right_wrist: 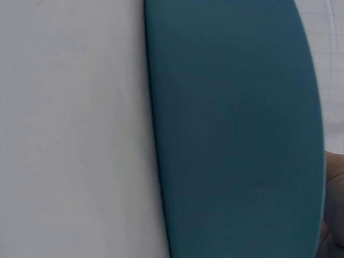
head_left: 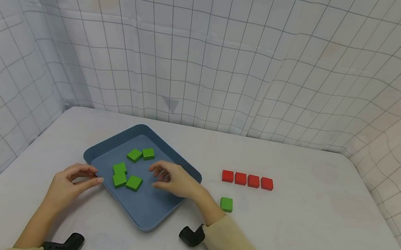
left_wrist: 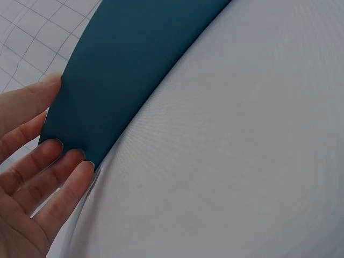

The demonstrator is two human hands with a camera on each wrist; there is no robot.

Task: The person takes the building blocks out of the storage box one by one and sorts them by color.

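Note:
A blue tray (head_left: 145, 211) lies turned at an angle on the table, with several green blocks (head_left: 134, 183) inside. At its left corner my left hand (head_left: 66, 186) grips the rim; in the left wrist view, fingertips (left_wrist: 80, 169) lie against the tray's outer wall (left_wrist: 123, 64). My right hand (head_left: 176, 180) hovers over the tray's right part, fingers loosely bent and thumb apart, with nothing visible between them. In the right wrist view the tray's wall (right_wrist: 236, 129) hides most of that hand.
Right of the tray, several red blocks (head_left: 240, 178) stand in a row. A single green block (head_left: 226, 204) sits in front of them, close to the right forearm. Grid-patterned white curtains (head_left: 212, 55) enclose the white table (head_left: 306, 233) at the back and sides.

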